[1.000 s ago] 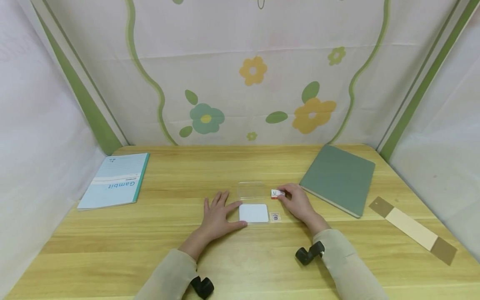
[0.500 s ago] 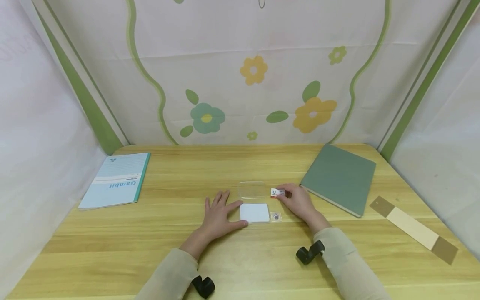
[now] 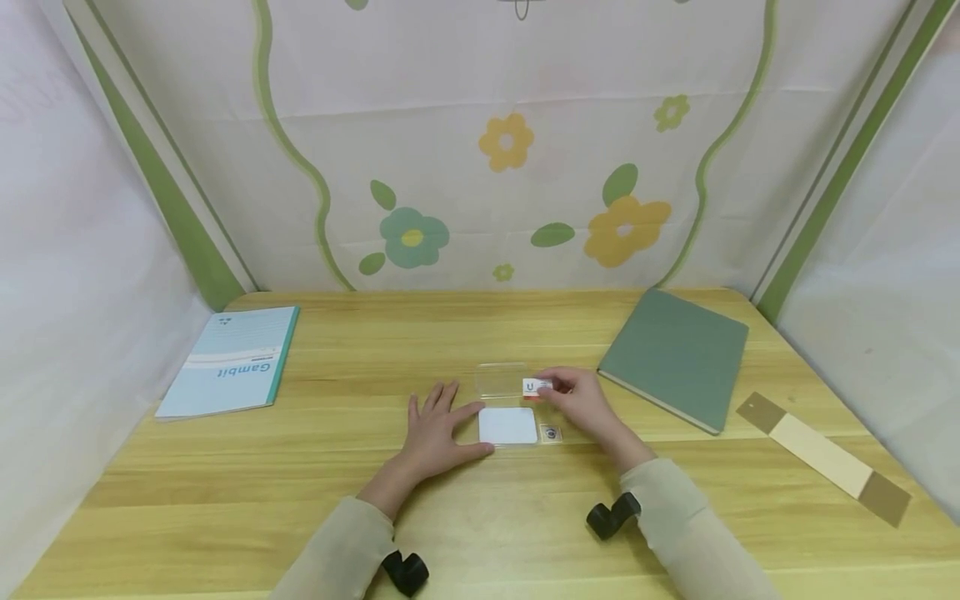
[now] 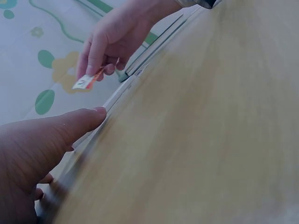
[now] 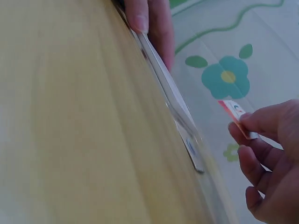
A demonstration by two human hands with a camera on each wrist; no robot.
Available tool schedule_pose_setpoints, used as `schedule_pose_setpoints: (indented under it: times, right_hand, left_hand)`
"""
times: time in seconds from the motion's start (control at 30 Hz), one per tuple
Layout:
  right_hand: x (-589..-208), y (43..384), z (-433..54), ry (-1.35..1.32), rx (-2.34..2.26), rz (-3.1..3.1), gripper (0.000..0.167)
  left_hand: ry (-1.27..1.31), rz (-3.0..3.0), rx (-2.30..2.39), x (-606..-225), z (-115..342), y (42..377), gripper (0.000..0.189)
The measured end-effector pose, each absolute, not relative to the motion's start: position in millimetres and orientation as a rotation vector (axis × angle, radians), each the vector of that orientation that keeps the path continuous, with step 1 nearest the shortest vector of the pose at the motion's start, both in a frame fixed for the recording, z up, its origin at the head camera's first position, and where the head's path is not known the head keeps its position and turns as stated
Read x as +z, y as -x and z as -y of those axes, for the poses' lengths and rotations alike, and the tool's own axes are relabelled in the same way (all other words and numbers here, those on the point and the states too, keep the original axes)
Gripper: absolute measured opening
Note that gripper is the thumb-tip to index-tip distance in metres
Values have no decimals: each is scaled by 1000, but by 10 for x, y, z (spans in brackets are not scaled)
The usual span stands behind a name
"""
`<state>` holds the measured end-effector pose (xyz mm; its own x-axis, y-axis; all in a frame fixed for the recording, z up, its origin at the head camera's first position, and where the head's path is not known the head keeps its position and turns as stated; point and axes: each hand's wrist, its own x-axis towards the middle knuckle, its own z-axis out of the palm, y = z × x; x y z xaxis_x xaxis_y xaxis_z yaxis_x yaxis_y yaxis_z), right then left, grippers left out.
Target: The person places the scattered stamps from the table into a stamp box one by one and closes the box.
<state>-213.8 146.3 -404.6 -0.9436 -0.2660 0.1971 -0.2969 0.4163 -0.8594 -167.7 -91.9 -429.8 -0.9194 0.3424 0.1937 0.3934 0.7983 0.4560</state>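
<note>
A stack-like white card with rounded corners (image 3: 507, 426) lies mid-table in a clear plastic case, whose see-through lid-like panel (image 3: 501, 380) is behind it. To its right sits a small square with a dark round picture (image 3: 551, 433). My left hand (image 3: 437, 437) rests on the table, fingers spread, with straight thumb and index finger touching the left corners of the case. My right hand (image 3: 582, 402) pinches a small white card with a red edge and dark print (image 3: 534, 387) between thumb and fingers. This card is raised above the table in the left wrist view.
A light blue notebook (image 3: 228, 362) lies at the far left. On the right are a green notebook (image 3: 675, 358) and a cream strip with brown ends (image 3: 823, 457). A patterned curtain (image 3: 465, 150) stands behind the wooden table (image 3: 225, 500).
My right hand has moved left with the small white-and-red card, which now overlaps the right end of the clear panel. The left hand has stayed in place.
</note>
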Motion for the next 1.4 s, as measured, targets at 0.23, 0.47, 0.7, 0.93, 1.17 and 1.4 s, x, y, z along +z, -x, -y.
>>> schedule_pose_setpoints:
  times: [0.23,0.47,0.7,0.93,1.17,1.4]
  right_hand:
    - [-4010,2031,-1210,-618,1632,2643,17]
    - [-4094,1963,-1055,-701,1651,2657,15]
    - [-4178,1917,-1004,-725,1551,2699,16]
    - [-4198,1901,-963,-756,1417,2714,16]
    - [-4204,1896,-951,-819,1213,2708,16]
    - [-4197,1890,-942,-817,1110,2724,16]
  left_hand:
    - [583,2890,-749,-4292,923,1679,65]
    - [585,2882,-739,-4297,914,1682,65]
    - [586,2880,-721,-4308,910,1681,65]
    - [582,2881,-740,-4305,922,1683,65]
    - [583,2882,-737,-4300,921,1683,65]
    - [580,2885,-726,-4303,916,1687,65]
